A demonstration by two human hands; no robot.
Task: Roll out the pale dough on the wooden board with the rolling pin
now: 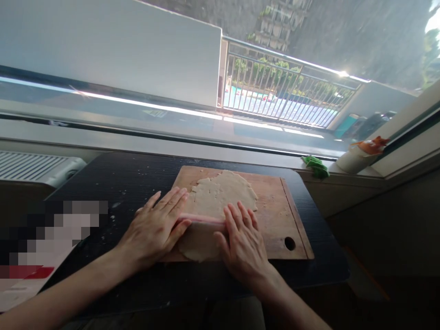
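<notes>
A sheet of rolled-out dough (223, 191) with a ragged, cracked edge lies on a wooden cutting board (275, 224). Across it runs a pinkish rolling pin (204, 219), its middle showing between my hands and its ends hidden under them. My left hand (156, 224) rests on the pin's left end, fingers stretched out forward and thumb pointing right along it. On the right end lies my right hand (242, 233), palm down with extended fingers. Dough also shows on the near side of the pin, reaching the board's front edge.
The board lies on a dark table (123, 183) dusted with flour at the left. A paper bag (20, 293), partly pixelated, stands at lower left. Beyond are a radiator (37, 167), a window sill, a green cloth (316, 166) and a white pot (357, 158).
</notes>
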